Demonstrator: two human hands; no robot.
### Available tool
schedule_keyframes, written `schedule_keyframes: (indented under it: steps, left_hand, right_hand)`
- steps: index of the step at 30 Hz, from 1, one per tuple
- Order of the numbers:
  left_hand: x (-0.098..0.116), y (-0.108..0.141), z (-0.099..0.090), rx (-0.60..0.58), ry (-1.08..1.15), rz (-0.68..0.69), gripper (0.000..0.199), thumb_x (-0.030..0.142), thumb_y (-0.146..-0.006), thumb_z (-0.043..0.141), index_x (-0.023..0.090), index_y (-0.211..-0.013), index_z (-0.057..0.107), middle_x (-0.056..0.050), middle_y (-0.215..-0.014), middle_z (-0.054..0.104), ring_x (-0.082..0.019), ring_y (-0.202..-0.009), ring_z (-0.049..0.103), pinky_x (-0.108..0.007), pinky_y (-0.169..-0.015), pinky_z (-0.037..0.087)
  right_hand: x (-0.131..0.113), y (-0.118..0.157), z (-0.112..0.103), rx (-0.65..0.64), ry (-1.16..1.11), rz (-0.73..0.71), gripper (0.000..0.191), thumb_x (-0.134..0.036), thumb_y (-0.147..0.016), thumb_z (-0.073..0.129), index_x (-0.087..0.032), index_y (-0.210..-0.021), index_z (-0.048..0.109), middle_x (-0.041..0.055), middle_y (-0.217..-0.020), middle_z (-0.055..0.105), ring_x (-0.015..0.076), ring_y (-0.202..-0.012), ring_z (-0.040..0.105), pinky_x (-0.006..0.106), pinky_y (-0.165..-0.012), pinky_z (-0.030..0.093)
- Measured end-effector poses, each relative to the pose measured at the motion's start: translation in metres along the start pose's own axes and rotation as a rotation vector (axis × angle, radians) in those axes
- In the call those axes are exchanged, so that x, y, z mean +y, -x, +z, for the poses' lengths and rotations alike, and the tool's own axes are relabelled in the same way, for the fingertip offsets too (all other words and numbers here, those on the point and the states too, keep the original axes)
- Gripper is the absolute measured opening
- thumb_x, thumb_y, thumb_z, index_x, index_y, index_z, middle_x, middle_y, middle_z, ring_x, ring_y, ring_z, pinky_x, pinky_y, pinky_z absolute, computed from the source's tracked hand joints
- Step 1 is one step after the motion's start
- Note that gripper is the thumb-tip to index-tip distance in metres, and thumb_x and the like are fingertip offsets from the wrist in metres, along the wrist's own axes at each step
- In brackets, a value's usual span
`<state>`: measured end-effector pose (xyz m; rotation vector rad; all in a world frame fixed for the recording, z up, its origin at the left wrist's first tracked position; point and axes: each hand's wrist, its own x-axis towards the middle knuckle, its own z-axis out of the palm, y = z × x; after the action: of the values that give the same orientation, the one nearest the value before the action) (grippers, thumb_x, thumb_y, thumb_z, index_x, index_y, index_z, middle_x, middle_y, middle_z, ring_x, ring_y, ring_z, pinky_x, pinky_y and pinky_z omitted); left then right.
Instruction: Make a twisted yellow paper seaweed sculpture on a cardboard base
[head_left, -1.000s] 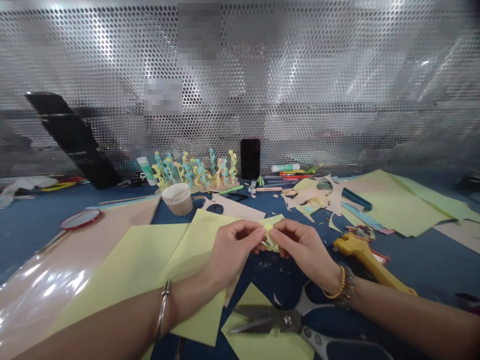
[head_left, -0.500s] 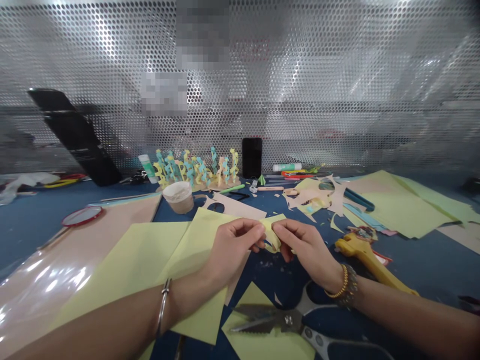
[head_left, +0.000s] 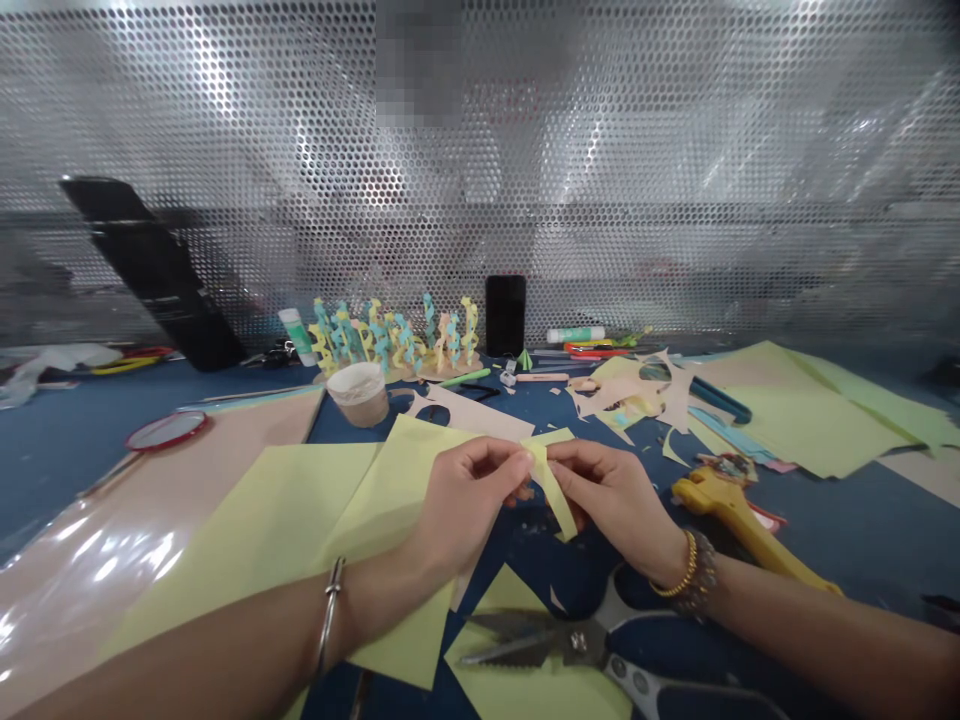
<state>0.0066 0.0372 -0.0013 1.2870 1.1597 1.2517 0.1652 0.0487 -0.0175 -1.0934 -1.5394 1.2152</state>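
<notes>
Near the middle of the view, my left hand (head_left: 472, 500) pinches the upper left end of a narrow yellow paper strip (head_left: 555, 492). My right hand (head_left: 611, 495) is closed on the strip's right side, its thumb and forefinger against the paper. The strip slants down between the two hands, its lower end hanging free. Below them, grey scissors (head_left: 574, 640) lie with blades apart on a yellow paper piece (head_left: 540, 690). Yellow sheets (head_left: 285, 520) lie under and beside my left forearm.
Curly paper figures (head_left: 397, 335) stand at the back beside a white cup (head_left: 358, 393). A black phone (head_left: 505, 315) leans on the perforated metal wall. Right of my hands are paper scraps (head_left: 667, 395), a yellow-handled tool (head_left: 742, 520) and yellow-green sheets (head_left: 780, 410).
The strip's looped part has opened out and now hangs lower as a straighter length between my hands. My right fingers have shifted slightly on it.
</notes>
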Motion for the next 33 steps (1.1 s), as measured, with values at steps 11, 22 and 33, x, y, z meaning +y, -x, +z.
schedule_keyframes:
  steps: [11, 22, 33]
  left_hand:
    - [-0.0015, 0.0010, 0.0003, 0.009, -0.028, 0.054, 0.012, 0.026, -0.076, 0.065, 0.017, -0.068, 0.067, 0.003, -0.056, 0.062, -0.009, -0.053, 0.055, -0.019, -0.054, 0.044]
    - [-0.0038, 0.0005, -0.0004, -0.035, -0.056, 0.073, 0.010, 0.025, -0.075, 0.066, 0.017, -0.070, 0.068, 0.002, -0.058, 0.063, -0.010, -0.055, 0.057, -0.020, -0.054, 0.046]
    - [-0.0042, -0.0004, -0.0003, -0.032, -0.043, 0.060, 0.009, 0.026, -0.075, 0.066, 0.017, -0.072, 0.068, 0.001, -0.062, 0.064, -0.011, -0.056, 0.057, -0.020, -0.054, 0.046]
  right_hand:
    - [0.0012, -0.0015, -0.0004, 0.031, 0.032, -0.040, 0.020, -0.037, -0.074, 0.067, -0.017, -0.079, 0.070, -0.0009, -0.058, 0.058, 0.0083, -0.041, 0.047, 0.021, -0.041, 0.038]
    - [-0.0011, -0.0004, -0.0012, 0.012, 0.061, -0.035, 0.027, -0.044, -0.079, 0.061, -0.017, -0.076, 0.061, -0.0059, -0.044, 0.047, 0.0083, -0.040, 0.043, 0.021, -0.042, 0.034]
    - [-0.0051, 0.0022, -0.0019, -0.022, 0.148, -0.076, 0.027, -0.043, -0.081, 0.058, -0.018, -0.073, 0.060, -0.0051, -0.046, 0.048, 0.0092, -0.042, 0.045, 0.022, -0.044, 0.035]
